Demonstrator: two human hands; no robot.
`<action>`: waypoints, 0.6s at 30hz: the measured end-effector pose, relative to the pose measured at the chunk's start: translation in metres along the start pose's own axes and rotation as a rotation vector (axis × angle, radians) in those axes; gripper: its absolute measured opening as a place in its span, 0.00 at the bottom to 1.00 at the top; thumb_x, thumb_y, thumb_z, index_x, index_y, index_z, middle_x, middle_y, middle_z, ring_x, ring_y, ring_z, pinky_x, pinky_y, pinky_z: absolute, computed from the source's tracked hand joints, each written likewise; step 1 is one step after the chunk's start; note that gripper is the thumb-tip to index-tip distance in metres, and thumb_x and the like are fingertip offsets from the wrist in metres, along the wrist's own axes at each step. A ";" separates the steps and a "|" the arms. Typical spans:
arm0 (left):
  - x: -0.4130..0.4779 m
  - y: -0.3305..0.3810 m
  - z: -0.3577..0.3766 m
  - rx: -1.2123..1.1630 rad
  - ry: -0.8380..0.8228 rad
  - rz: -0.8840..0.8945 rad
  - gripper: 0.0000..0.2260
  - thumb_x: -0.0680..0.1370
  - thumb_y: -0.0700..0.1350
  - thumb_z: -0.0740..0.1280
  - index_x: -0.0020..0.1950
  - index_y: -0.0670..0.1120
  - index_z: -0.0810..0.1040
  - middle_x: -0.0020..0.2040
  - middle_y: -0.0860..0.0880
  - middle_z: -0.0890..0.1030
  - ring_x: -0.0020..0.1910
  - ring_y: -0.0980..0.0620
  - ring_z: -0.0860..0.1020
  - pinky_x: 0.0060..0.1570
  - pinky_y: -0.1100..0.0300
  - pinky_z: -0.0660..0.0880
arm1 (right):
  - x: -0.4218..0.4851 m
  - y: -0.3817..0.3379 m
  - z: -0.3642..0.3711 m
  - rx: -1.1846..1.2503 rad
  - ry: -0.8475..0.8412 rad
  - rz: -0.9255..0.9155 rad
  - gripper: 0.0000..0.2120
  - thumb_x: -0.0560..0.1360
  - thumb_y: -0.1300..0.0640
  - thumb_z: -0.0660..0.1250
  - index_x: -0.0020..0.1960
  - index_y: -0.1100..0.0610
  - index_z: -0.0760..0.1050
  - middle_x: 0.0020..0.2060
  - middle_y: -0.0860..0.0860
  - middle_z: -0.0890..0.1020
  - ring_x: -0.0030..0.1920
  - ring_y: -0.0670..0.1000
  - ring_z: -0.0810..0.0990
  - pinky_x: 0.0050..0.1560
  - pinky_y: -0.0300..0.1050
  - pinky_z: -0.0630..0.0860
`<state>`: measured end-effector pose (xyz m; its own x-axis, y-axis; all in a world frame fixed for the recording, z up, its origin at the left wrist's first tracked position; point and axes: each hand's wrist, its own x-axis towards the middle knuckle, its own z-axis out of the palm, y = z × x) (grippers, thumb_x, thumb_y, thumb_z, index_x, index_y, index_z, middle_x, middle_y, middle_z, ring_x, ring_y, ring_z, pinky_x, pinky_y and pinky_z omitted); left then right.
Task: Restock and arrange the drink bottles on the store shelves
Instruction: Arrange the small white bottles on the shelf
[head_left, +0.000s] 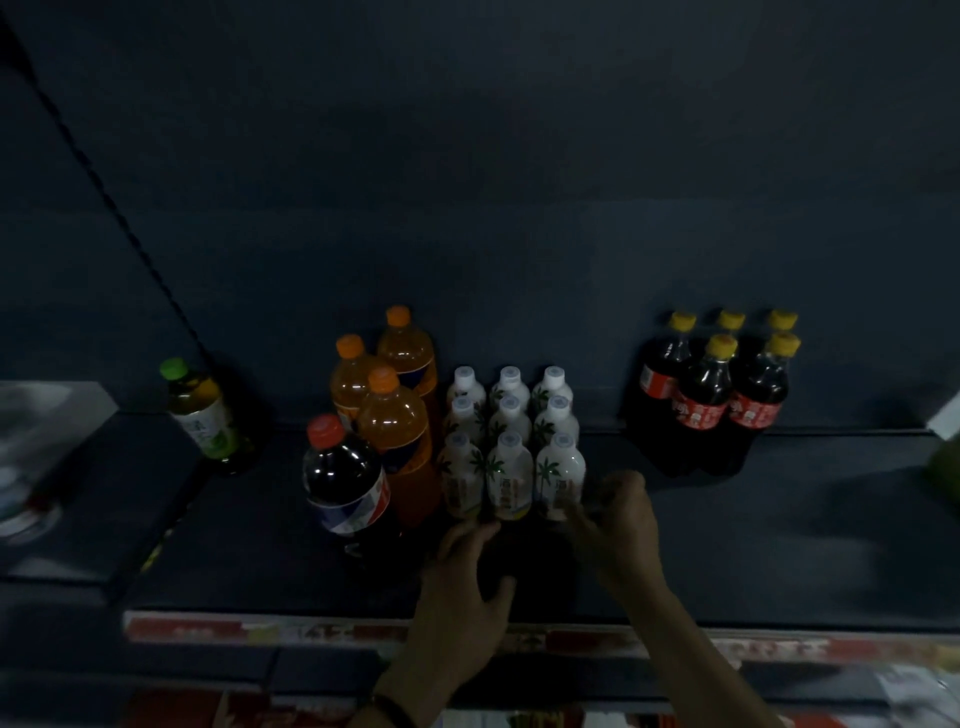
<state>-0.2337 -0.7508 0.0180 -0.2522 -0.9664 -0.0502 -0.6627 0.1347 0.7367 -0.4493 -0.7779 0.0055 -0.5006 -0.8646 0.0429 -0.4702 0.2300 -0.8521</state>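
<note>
Several white bottles with palm-tree labels (509, 457) stand in a tight block on the dark shelf (779, 545). My right hand (621, 525) is at the lower right side of the front-right white bottle (560, 475), with its curled fingers and thumb around the base; the hand is blurred. My left hand (465, 582) lies in front of the block with its fingers spread, fingertips touching the base of the front-left white bottle (461, 478).
To the left stand three orange soda bottles (397, 415), a dark cola bottle with a red cap (345, 478) and a green tea bottle (200, 410). Yellow-capped cola bottles (727, 389) stand at the right. The shelf's front edge carries a price strip (260, 631).
</note>
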 end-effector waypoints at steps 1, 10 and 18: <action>-0.004 -0.003 -0.011 -0.038 -0.024 -0.021 0.17 0.81 0.51 0.70 0.69 0.62 0.75 0.70 0.61 0.74 0.71 0.58 0.73 0.71 0.57 0.74 | -0.012 -0.003 0.001 0.006 0.045 -0.017 0.19 0.75 0.46 0.76 0.53 0.52 0.68 0.45 0.49 0.79 0.43 0.50 0.80 0.34 0.39 0.68; -0.040 -0.072 -0.114 -0.086 0.085 -0.259 0.06 0.81 0.49 0.72 0.44 0.51 0.82 0.39 0.50 0.84 0.40 0.53 0.82 0.44 0.49 0.78 | -0.083 -0.099 0.048 0.150 -0.351 -0.297 0.09 0.77 0.59 0.76 0.54 0.50 0.81 0.46 0.38 0.85 0.49 0.35 0.82 0.46 0.27 0.75; -0.032 -0.078 -0.144 -0.162 0.115 0.003 0.08 0.76 0.54 0.76 0.50 0.59 0.78 0.47 0.63 0.84 0.48 0.61 0.84 0.44 0.66 0.79 | -0.088 -0.140 0.093 0.097 -0.360 -0.412 0.20 0.75 0.55 0.78 0.64 0.53 0.78 0.54 0.44 0.86 0.55 0.42 0.84 0.55 0.37 0.80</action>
<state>-0.0721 -0.7620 0.0596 -0.1659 -0.9859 0.0230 -0.5371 0.1099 0.8363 -0.2721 -0.7753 0.0723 -0.0010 -0.9764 0.2162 -0.4965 -0.1872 -0.8476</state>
